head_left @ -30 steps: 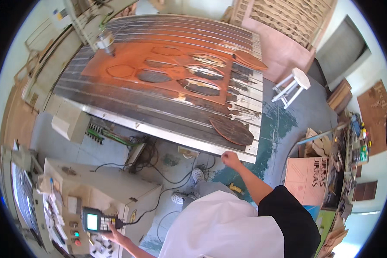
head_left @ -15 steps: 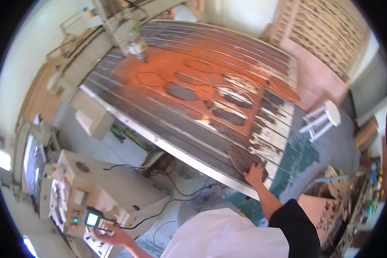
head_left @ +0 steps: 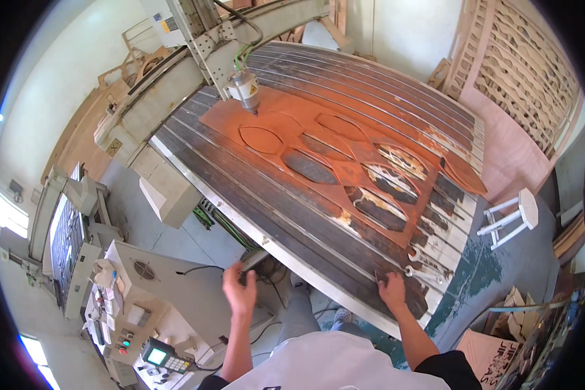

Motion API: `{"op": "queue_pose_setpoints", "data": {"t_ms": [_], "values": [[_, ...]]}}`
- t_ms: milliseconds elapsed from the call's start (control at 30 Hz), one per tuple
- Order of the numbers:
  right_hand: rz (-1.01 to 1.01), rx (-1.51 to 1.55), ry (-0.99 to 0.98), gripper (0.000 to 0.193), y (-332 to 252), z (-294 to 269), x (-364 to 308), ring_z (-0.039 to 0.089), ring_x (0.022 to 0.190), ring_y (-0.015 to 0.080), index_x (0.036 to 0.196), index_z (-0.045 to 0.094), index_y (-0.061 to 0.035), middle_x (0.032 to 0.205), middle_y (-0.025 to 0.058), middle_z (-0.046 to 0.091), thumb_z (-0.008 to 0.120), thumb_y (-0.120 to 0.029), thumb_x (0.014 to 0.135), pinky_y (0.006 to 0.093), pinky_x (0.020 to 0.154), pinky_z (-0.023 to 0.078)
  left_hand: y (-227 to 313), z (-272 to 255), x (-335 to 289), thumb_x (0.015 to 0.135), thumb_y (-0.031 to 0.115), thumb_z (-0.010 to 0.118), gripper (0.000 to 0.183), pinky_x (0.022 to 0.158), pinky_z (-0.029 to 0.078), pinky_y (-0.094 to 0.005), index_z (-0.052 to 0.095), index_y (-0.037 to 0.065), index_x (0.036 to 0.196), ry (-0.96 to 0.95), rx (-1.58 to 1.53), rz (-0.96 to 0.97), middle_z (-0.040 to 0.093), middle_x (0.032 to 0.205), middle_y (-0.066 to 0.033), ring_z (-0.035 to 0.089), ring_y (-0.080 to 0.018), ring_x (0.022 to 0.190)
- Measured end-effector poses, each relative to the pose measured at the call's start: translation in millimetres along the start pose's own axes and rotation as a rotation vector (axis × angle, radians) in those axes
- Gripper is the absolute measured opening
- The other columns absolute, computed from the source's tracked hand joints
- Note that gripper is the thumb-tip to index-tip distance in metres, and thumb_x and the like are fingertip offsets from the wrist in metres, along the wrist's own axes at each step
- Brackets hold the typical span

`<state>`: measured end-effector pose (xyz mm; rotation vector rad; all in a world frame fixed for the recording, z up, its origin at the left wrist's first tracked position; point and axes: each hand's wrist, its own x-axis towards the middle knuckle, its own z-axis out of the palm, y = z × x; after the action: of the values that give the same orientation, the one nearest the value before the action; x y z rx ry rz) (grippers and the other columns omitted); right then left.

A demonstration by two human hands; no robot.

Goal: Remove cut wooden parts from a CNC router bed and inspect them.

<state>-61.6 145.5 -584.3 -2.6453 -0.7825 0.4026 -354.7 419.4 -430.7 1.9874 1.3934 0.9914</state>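
The left hand [head_left: 239,291] is raised between the beige control cabinet [head_left: 175,305] and the near edge of the router table [head_left: 264,242], holding nothing, its fingers loosely curled and the thumb apart; below it to the left, a handheld controller [head_left: 166,356] with a lit screen and a keypad rests on top of the cabinet, its black cable trailing off to the right, and green and red push buttons [head_left: 125,344] sit just beside it; the right hand [head_left: 392,290] reaches over the table's near right corner, its fingers on a dark leaf-shaped board [head_left: 415,300] that lies flat there, partly covered by the hand; whether the fingers pinch its edge or merely rest on it, I cannot tell; just beyond the board lie metal wrenches [head_left: 429,273]; farther in, a reddish-orange sheet [head_left: 350,170] with leaf-shaped cutouts spreads over the slotted bed, and reddish leaf-shaped pieces [head_left: 463,172] lie stacked past its right end; a white stool [head_left: 510,218] stands on the floor to the right; a silver spindle [head_left: 243,88] hangs from the gantry over the sheet's far left part; a latticed wooden panel [head_left: 526,65] leans at the back.
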Motion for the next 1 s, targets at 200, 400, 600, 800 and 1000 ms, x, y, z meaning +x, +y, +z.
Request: {"op": "queue_pose_setpoints", "data": {"t_ms": [200, 400, 600, 800, 1000], "values": [[-0.379, 0.46, 0.016, 0.029, -172.9, 57.5, 126.9, 0.067, 0.073, 0.0291, 0.097, 0.065, 0.0028, 0.09, 0.02, 0.066, 0.072, -0.016, 0.076, 0.0394, 0.067, 0.053, -25.0, 83.0, 99.3, 0.076, 0.009, 0.071, 0.037, 0.086, 0.046, -0.0441, 0.056, -0.004, 0.107, -0.327, -0.075, 0.225, 0.059, 0.102, -0.0236, 0.055, -0.0412, 0.097], [-0.558, 0.386, -0.041, 0.032, -360.2, 98.8, 297.6, 0.059, 0.091, 0.0438, 0.101, 0.062, 0.0016, 0.091, 0.0255, 0.061, 0.067, -0.02, 0.079, 0.0486, 0.08, 0.048, -65.2, 91.8, 175.9, 0.078, 0.011, 0.069, 0.036, 0.087, 0.046, -0.044, 0.057, -0.004, 0.108, -0.415, -0.088, 0.19, 0.059, 0.104, -0.0229, 0.056, -0.0418, 0.099], [-0.349, 0.156, 0.026, 0.045, -475.4, 143.1, 415.7, 0.052, 0.106, 0.0436, 0.114, 0.055, 0.0015, 0.116, 0.028, 0.047, 0.067, -0.026, 0.081, 0.0489, 0.085, 0.047, -159.9, 62.6, 185.8, 0.078, 0.011, 0.07, 0.032, 0.079, 0.05, -0.041, 0.06, -0.003, 0.105, -0.404, 0.025, -0.131, 0.062, 0.1, -0.0201, 0.06, -0.0365, 0.092], [-0.233, -0.095, 0.026, 0.064, -498.8, 164.7, 462.3, 0.048, 0.109, 0.0406, 0.126, 0.045, 0.0097, 0.119, 0.0249, 0.042, 0.067, -0.031, 0.082, 0.0484, 0.089, 0.045, -199.6, 48.8, 181.4, 0.075, 0.011, 0.072, 0.031, 0.074, 0.051, -0.0372, 0.061, 0.0, 0.103, -0.357, 0.065, -0.312, 0.063, 0.095, -0.017, 0.064, -0.03, 0.089], [-0.159, -0.019, 0.006, 0.065, -512.8, 170.0, 468.2, 0.046, 0.114, 0.0399, 0.125, 0.044, 0.0127, 0.12, 0.025, 0.042, 0.066, -0.031, 0.083, 0.0488, 0.09, 0.045, -212.9, 45.7, 200.8, 0.077, 0.01, 0.07, 0.031, 0.078, 0.05, -0.0412, 0.06, -0.003, 0.103, -0.364, 0.065, -0.276, 0.062, 0.096, -0.0189, 0.061, -0.0344, 0.09]]}}
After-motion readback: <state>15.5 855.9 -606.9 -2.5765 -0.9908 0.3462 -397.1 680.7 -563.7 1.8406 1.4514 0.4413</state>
